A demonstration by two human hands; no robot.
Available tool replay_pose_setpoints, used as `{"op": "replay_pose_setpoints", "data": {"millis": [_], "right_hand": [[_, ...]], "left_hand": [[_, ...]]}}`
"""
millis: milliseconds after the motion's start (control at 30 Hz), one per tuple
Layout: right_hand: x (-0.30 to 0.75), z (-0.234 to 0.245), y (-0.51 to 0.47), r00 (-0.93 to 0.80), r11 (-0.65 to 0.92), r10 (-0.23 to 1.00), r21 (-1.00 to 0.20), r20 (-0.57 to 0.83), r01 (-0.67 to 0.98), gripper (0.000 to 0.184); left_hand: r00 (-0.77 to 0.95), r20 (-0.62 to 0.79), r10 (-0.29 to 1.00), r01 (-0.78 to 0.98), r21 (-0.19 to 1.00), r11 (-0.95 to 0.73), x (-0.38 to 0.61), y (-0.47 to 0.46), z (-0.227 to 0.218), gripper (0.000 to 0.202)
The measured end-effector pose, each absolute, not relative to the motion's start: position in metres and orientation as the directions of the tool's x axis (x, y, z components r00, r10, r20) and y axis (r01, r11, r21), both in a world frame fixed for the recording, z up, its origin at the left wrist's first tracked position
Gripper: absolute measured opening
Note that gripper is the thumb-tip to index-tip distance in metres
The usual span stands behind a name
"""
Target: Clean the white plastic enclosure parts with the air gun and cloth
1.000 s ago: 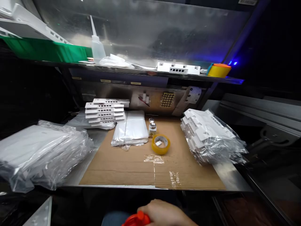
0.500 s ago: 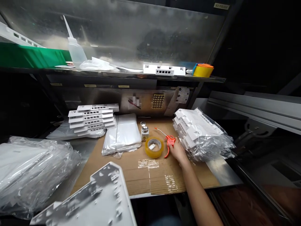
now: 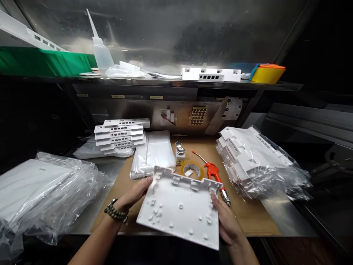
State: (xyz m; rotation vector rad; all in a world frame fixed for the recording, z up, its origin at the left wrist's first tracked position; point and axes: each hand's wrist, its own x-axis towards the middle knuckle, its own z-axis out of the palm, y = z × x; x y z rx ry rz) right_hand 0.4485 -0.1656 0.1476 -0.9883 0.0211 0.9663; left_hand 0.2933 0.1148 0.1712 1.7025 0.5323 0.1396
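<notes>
A white plastic housing panel (image 3: pixel 182 209) is held between my two hands above the cardboard's front part, its inner side with small posts and clips facing up. My left hand (image 3: pixel 138 189), with a beaded bracelet at the wrist, grips its left edge near the far corner. On the opposite edge, my right hand (image 3: pixel 224 217) is closed with the thumb over the rim. Just beyond the panel lie a red air blow gun (image 3: pixel 212 170) and a roll of yellowish tape (image 3: pixel 202 171), which the panel partly hides.
Bagged white panels lie at left (image 3: pixel 35 184) and right (image 3: pixel 248 154). Behind are a stack of panels (image 3: pixel 121 136), clear plastic bags (image 3: pixel 158 151) and a pump bottle (image 3: pixel 180 156). A metal shelf (image 3: pixel 165 84) crosses above, holding a green bin (image 3: pixel 46 62) and squeeze bottle (image 3: pixel 103 57).
My right hand has let go of the air blow gun and now grips the panel. The panel has moved from the lower left to the centre. My left hand has come into view.
</notes>
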Motion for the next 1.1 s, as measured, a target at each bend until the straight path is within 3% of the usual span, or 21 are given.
{"op": "replay_pose_setpoints", "data": {"millis": [100, 167, 267, 400, 600, 767, 833, 1000, 1100], "right_hand": [[0.464, 0.147, -0.174, 0.669, 0.316, 0.577, -0.628, -0.469, -0.711, 0.061], [0.471, 0.15, -0.178, 0.715, 0.388, 0.529, -0.62, -0.457, -0.682, 0.062], [0.474, 0.156, -0.182, 0.781, 0.455, 0.45, -0.642, -0.433, -0.617, 0.061], [0.473, 0.16, -0.185, 0.812, 0.47, 0.395, -0.665, -0.43, -0.581, 0.061], [0.474, 0.157, -0.186, 0.825, 0.463, 0.364, -0.685, -0.432, -0.563, 0.07], [0.475, 0.148, -0.184, 0.82, 0.431, 0.368, -0.701, -0.439, -0.568, 0.072], [0.474, 0.144, -0.181, 0.802, 0.417, 0.394, -0.69, -0.448, -0.591, 0.07], [0.471, 0.143, -0.168, 0.749, 0.398, 0.474, -0.646, -0.464, -0.652, 0.069], [0.468, 0.149, -0.151, 0.709, 0.347, 0.555, -0.653, -0.435, -0.673, 0.068]], "left_hand": [[0.789, 0.022, 0.614, 0.232, 0.915, -0.33, 0.317, 0.13, 0.15, 0.058], [0.724, 0.186, 0.665, 0.231, 0.842, -0.487, 0.325, 0.14, 0.136, 0.046], [0.707, 0.333, 0.624, 0.226, 0.73, -0.645, 0.33, 0.152, 0.12, 0.037], [0.709, 0.393, 0.586, 0.227, 0.66, -0.716, 0.33, 0.16, 0.112, 0.029], [0.683, 0.315, 0.659, 0.265, 0.733, -0.626, 0.329, 0.17, 0.135, 0.031], [0.707, 0.135, 0.694, 0.227, 0.886, -0.403, 0.332, 0.198, 0.159, 0.054], [0.725, 0.07, 0.685, 0.198, 0.932, -0.305, 0.334, 0.21, 0.163, 0.056], [0.755, 0.003, 0.656, 0.138, 0.977, -0.164, 0.339, 0.223, 0.17, 0.041], [0.806, -0.012, 0.592, 0.115, 0.984, -0.136, 0.342, 0.213, 0.179, 0.048]]}}
